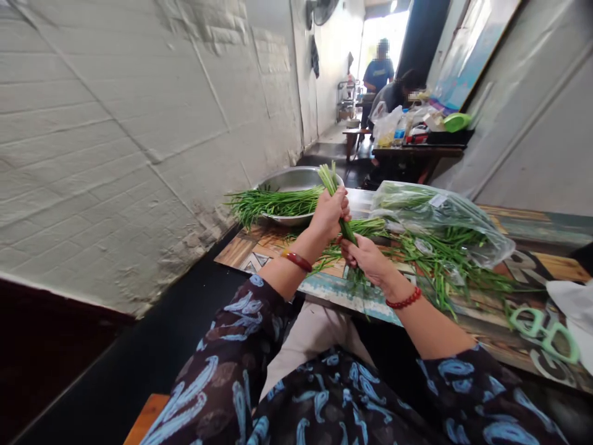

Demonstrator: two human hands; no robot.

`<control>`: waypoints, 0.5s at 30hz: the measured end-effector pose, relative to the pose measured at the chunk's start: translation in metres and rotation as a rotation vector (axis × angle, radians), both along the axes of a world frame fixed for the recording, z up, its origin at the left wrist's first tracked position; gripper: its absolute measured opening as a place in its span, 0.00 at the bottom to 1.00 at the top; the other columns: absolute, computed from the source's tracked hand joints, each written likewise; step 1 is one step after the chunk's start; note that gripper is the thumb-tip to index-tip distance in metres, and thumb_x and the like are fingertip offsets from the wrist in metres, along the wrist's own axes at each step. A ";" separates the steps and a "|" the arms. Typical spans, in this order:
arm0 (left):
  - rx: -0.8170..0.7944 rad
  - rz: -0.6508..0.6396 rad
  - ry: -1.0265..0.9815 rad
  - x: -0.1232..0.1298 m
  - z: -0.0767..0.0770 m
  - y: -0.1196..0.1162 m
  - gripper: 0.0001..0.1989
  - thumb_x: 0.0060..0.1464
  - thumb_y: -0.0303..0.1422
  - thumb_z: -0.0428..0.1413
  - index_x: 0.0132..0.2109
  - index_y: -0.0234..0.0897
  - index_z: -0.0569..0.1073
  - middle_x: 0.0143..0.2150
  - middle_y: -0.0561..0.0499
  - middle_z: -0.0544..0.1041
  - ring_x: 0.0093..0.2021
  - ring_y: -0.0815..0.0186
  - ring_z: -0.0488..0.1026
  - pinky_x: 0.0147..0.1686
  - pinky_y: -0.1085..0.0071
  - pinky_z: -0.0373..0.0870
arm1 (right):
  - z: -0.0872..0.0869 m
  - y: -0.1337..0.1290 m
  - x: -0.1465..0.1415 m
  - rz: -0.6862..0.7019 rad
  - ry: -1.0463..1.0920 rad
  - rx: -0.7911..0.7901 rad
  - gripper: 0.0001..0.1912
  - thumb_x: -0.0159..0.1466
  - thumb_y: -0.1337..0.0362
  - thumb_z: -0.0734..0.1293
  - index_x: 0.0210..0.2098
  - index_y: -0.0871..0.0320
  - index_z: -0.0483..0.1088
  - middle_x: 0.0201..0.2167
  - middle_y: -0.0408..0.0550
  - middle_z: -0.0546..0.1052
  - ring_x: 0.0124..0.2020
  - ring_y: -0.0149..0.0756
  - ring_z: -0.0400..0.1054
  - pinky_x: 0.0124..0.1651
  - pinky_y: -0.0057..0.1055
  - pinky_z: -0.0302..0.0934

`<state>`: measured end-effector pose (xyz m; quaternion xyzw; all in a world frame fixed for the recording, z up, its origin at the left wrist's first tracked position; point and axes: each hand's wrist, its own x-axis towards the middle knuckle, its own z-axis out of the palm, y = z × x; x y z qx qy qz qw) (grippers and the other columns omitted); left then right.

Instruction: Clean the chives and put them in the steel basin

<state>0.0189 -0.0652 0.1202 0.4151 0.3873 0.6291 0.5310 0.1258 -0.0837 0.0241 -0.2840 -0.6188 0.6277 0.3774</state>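
A bunch of long green stalks (346,231) is held upright at a slant above the table. My left hand (330,213) is wrapped round its upper part, just below the pale ends. Lower down, my right hand (365,256) grips the same bunch, its leafy ends hanging toward the table edge. Behind my left hand, a metal basin (296,178) has more green stalks (278,203) lying across its rim, tips hanging over the left side. Loose stalks (440,272) are spread over the table right of my right hand. A clear plastic bag (486,225) with greens inside lies behind them.
Green-handled scissors (546,334) and a white bag (572,303) lie on the patterned wooden table (324,288) at the right. A whitish wall (115,136) runs along the left. Two people are in the background near a cluttered table (424,152).
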 end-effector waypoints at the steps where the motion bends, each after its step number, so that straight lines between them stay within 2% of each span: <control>1: 0.009 0.002 0.033 -0.010 0.005 -0.003 0.13 0.68 0.30 0.46 0.32 0.39 0.58 0.18 0.63 0.49 0.15 0.76 0.46 0.18 0.78 0.48 | -0.003 -0.002 0.001 0.021 -0.019 -0.010 0.20 0.62 0.44 0.67 0.33 0.55 0.63 0.19 0.33 0.57 0.19 0.25 0.48 0.22 0.25 0.45; 4: 0.043 0.048 0.155 -0.053 0.030 -0.006 0.12 0.69 0.29 0.45 0.33 0.39 0.59 0.19 0.63 0.49 0.16 0.76 0.45 0.18 0.78 0.44 | -0.011 0.004 0.013 0.014 -0.110 0.060 0.20 0.61 0.45 0.67 0.31 0.56 0.63 0.21 0.36 0.60 0.22 0.25 0.51 0.23 0.26 0.45; 7: 0.066 0.093 0.321 -0.105 0.058 0.001 0.11 0.68 0.31 0.46 0.34 0.39 0.60 0.19 0.62 0.49 0.16 0.76 0.44 0.18 0.78 0.43 | -0.022 0.021 0.030 -0.056 -0.145 0.074 0.22 0.61 0.44 0.66 0.30 0.57 0.65 0.20 0.37 0.60 0.21 0.25 0.50 0.23 0.26 0.43; 8: 0.067 0.126 0.431 -0.122 0.066 0.006 0.09 0.68 0.32 0.46 0.35 0.38 0.62 0.20 0.62 0.51 0.17 0.75 0.45 0.18 0.77 0.44 | -0.026 0.028 0.036 -0.087 -0.148 0.062 0.23 0.61 0.42 0.65 0.30 0.57 0.65 0.18 0.36 0.58 0.20 0.25 0.48 0.23 0.26 0.41; 9: 0.085 0.230 0.834 -0.137 0.072 0.011 0.10 0.69 0.33 0.43 0.37 0.38 0.63 0.21 0.61 0.51 0.18 0.74 0.47 0.19 0.77 0.48 | -0.032 0.035 0.043 -0.145 -0.160 0.045 0.24 0.61 0.41 0.65 0.30 0.57 0.65 0.17 0.35 0.56 0.19 0.25 0.47 0.22 0.27 0.40; 10: 0.092 0.327 1.269 -0.151 0.076 0.018 0.11 0.69 0.34 0.41 0.38 0.38 0.64 0.22 0.60 0.53 0.19 0.73 0.51 0.21 0.76 0.54 | -0.038 0.042 0.049 -0.201 -0.180 0.029 0.24 0.60 0.40 0.65 0.31 0.57 0.66 0.16 0.34 0.55 0.19 0.25 0.46 0.22 0.27 0.39; 12: 0.084 0.383 1.489 -0.172 0.076 0.034 0.06 0.65 0.30 0.48 0.39 0.35 0.67 0.25 0.57 0.60 0.25 0.71 0.58 0.29 0.73 0.61 | -0.052 0.054 0.061 -0.274 -0.199 -0.002 0.25 0.59 0.39 0.65 0.31 0.56 0.66 0.15 0.32 0.52 0.18 0.25 0.44 0.22 0.27 0.36; 15: 0.028 0.362 1.696 -0.187 0.062 0.062 0.05 0.61 0.27 0.53 0.43 0.31 0.71 0.31 0.49 0.71 0.35 0.64 0.68 0.40 0.66 0.66 | -0.071 0.063 0.072 -0.315 -0.194 -0.052 0.27 0.57 0.37 0.65 0.31 0.57 0.67 0.15 0.32 0.52 0.17 0.24 0.43 0.22 0.27 0.35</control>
